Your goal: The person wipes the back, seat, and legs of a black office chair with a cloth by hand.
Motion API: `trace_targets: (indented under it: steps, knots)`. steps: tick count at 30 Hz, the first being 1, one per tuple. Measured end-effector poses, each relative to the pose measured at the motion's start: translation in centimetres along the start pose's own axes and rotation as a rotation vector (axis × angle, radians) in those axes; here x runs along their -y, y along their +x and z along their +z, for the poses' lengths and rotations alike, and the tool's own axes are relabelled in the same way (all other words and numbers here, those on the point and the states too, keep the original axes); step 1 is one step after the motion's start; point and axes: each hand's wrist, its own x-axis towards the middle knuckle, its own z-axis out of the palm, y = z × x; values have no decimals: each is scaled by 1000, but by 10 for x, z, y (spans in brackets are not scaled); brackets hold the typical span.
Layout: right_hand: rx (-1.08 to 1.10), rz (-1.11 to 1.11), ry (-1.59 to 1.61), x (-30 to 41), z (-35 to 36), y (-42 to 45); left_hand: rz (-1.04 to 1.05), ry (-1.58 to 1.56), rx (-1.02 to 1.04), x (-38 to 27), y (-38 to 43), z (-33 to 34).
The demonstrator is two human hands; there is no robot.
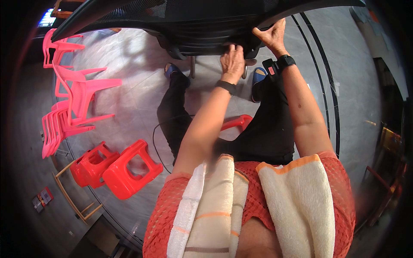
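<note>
A large black mesh chair fills the top of the view before me, its curved frame reaching out to both sides. My left hand is at the lower edge of its ribbed black part, fingertips partly hidden against the dark surface. Higher and to the right, my right hand grips the edge of the frame, with the thumb on the near side and the other fingers mostly out of sight. Below the chair, a metal leg shows between my feet.
Pink plastic chairs, some stacked, stand at the left. Nearer are red plastic stools lying tipped over. Part of another red plastic seat shows between my legs. A thin black cable loops over the tiled floor. Towels hang over my chest.
</note>
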Motion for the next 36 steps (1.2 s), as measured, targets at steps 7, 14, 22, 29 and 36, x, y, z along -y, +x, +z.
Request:
trace_targets:
  steps: [7, 14, 22, 29, 36]
  knots:
    - [44, 12, 24, -2, -1, -4, -167, 125, -56, 114, -17, -76]
    - [26, -27, 29, -4, -5, 0, -357, -344, -272, 154, -7, -82]
    - [-46, 40, 422, 14, -5, 2, -212, -154, -423, 169, -12, -64]
    - [-37, 8, 259, 2, -2, -1, -391, -199, -188, 148, -5, -59]
    - [-21, 87, 335, 12, -7, 3, -275, -354, -205, 44, -25, -4]
